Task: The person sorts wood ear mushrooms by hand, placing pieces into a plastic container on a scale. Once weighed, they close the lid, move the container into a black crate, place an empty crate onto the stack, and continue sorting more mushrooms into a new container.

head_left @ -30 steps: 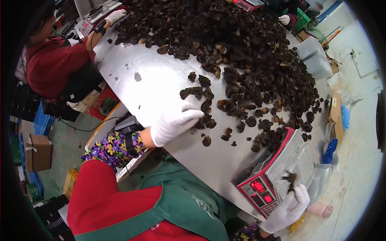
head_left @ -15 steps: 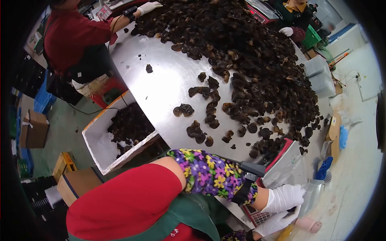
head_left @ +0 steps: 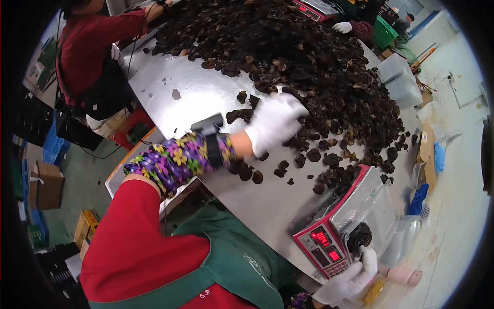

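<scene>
My left hand [head_left: 277,123], in a white glove, reaches over the steel table at the near edge of a heap of dark wood ear mushrooms [head_left: 329,77]. Its fingers are smeared by motion, and whether they hold a piece cannot be made out. My right hand [head_left: 355,275], also gloved, is at the red digital scale [head_left: 321,250]. Its fingertips are closed at the lower end of a dark bunch of wood ear mushrooms [head_left: 359,237], over the scale's clear tray [head_left: 378,208]. Red digits are lit on the scale's display.
A white foam box [head_left: 116,177] stands below the table's left edge. Clear plastic tubs [head_left: 401,82] and a cardboard box [head_left: 426,154] are along the right side. A person in red [head_left: 103,46] works at the far left; another person's gloved hand [head_left: 342,27] rests near the heap.
My left hand has left my right hand and swung up and left to the mushrooms. The scale's display is uncovered, and a mushroom bunch shows at my right hand over the tray.
</scene>
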`<state>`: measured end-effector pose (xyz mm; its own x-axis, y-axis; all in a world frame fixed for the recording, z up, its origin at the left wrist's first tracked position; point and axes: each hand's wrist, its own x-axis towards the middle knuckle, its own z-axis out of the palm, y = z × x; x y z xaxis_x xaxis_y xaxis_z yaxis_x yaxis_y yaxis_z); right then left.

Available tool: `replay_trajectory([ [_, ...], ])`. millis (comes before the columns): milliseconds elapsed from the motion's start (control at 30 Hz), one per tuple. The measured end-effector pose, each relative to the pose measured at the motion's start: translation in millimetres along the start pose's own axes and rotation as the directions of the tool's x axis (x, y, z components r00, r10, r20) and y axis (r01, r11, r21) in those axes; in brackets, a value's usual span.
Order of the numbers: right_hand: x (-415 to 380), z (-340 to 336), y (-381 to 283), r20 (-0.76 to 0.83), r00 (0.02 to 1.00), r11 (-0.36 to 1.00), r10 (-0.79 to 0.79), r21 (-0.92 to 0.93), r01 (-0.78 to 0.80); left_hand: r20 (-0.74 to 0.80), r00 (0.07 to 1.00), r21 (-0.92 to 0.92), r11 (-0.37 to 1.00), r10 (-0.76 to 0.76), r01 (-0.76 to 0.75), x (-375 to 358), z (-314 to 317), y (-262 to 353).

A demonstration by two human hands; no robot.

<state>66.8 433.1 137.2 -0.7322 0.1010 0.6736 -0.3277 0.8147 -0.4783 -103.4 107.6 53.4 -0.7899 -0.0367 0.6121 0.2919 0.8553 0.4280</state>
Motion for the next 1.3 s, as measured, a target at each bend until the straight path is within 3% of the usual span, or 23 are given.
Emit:
replay_trajectory([
  [33, -6, 7, -5, 0.126, 0.989, 0.993, -0.082, 0.098, 0.07, 0.035, 0.985, 0.243, 0.957, -0.171, 0.158, 4, 0, -28],
  [100, -8, 32, -21, 0.171, 0.976, 0.983, -0.135, 0.148, 0.11, 0.095, 0.973, 0.278, 0.944, -0.21, 0.177, -3, -8, -72],
  [167, -7, 57, -38, 0.306, 0.922, 0.957, -0.239, 0.235, 0.17, 0.331, 0.921, 0.178, 0.972, -0.207, 0.154, -8, 1, -113],
  [200, -10, 73, -38, 0.318, 0.907, 0.939, -0.276, 0.292, 0.184, 0.333, 0.921, 0.171, 0.974, -0.2, 0.149, -9, 6, -124],
  [267, -12, 98, -45, 0.363, 0.88, 0.924, -0.306, 0.335, 0.184, 0.237, 0.965, -0.105, 0.984, -0.113, 0.141, -9, 11, -136],
  [300, -13, 108, -48, 0.392, 0.867, 0.921, -0.307, 0.351, 0.167, 0.239, 0.965, -0.111, 0.984, -0.109, 0.139, -9, 10, -139],
  [367, -14, 129, -46, 0.414, 0.858, 0.92, -0.306, 0.362, 0.153, 0.274, 0.92, -0.535, 0.75, -0.281, 0.389, -5, -13, -129],
  [400, -15, 139, -45, 0.436, 0.846, 0.916, -0.307, 0.377, 0.138, 0.292, 0.875, -0.638, 0.603, -0.386, 0.479, -5, -32, -116],
  [467, -12, 158, -43, 0.462, 0.834, 0.918, -0.301, 0.377, 0.122, 0.32, 0.836, -0.67, 0.517, -0.446, 0.532, -17, -74, -101],
  [500, -11, 167, -42, 0.48, 0.825, 0.918, -0.298, 0.381, 0.109, 0.372, 0.773, -0.506, 0.585, -0.514, 0.633, -24, -104, -86],
  [533, -10, 175, -41, 0.509, 0.806, 0.92, -0.301, 0.379, 0.105, 0.392, 0.81, -0.491, 0.645, -0.436, 0.585, -46, -118, -95],
  [600, -10, 189, -44, 0.526, 0.793, 0.927, -0.308, 0.355, 0.124, 0.39, 0.778, 0.045, 0.854, -0.492, 0.518, -81, -165, -90],
  [633, -11, 197, -45, 0.542, 0.779, 0.932, -0.315, 0.332, 0.145, 0.36, 0.862, 0.2, 0.932, -0.358, 0.303, -104, -182, -97],
  [667, -12, 208, -42, 0.544, 0.768, 0.924, -0.338, 0.347, 0.161, 0.32, 0.886, 0.384, 0.901, -0.335, 0.203, -121, -195, -97],
  [700, -10, 214, -48, 0.548, 0.766, 0.923, -0.337, 0.351, 0.156, 0.291, 0.881, 0.421, 0.877, -0.374, 0.233, -131, -207, -93],
  [833, -3, 244, -78, 0.612, 0.71, 0.937, -0.349, 0.208, 0.281, 0.146, 0.916, 0.172, 0.921, -0.374, 0.349, -144, -198, -102],
  [900, -3, 258, -86, 0.671, 0.674, 0.936, -0.31, 0.09, 0.341, 0.173, 0.907, -0.018, 0.92, -0.383, 0.392, -123, -171, -98],
  [967, -13, 274, -76, 0.625, 0.692, 0.916, -0.361, 0.097, 0.39, 0.168, 0.923, -0.067, 0.931, -0.345, 0.36, -92, -137, -81],
  [1033, -17, 281, -67, 0.68, 0.676, 0.947, -0.284, 0.087, 0.31, 0.141, 0.972, 0.058, 0.982, -0.187, 0.18, -75, -92, -93],
  [1100, -13, 265, -62, 0.524, 0.786, 0.941, -0.327, 0.259, 0.219, 0.23, 0.964, 0.093, 0.989, -0.134, 0.115, -63, -79, -89],
  [1200, 1, 244, -57, 0.461, 0.841, 0.918, -0.284, 0.384, 0.1, 0.198, 0.978, -0.063, 0.995, -0.06, 0.074, -81, -55, -97],
  [1233, 5, 241, -56, 0.462, 0.842, 0.921, -0.277, 0.378, 0.096, 0.203, 0.978, -0.068, 0.995, -0.056, 0.072, -84, -59, -91],
  [1300, 9, 239, -55, 0.502, 0.818, 0.909, -0.281, 0.411, 0.06, 0.356, 0.904, -0.178, 0.932, -0.238, 0.316, -91, -79, -67],
])
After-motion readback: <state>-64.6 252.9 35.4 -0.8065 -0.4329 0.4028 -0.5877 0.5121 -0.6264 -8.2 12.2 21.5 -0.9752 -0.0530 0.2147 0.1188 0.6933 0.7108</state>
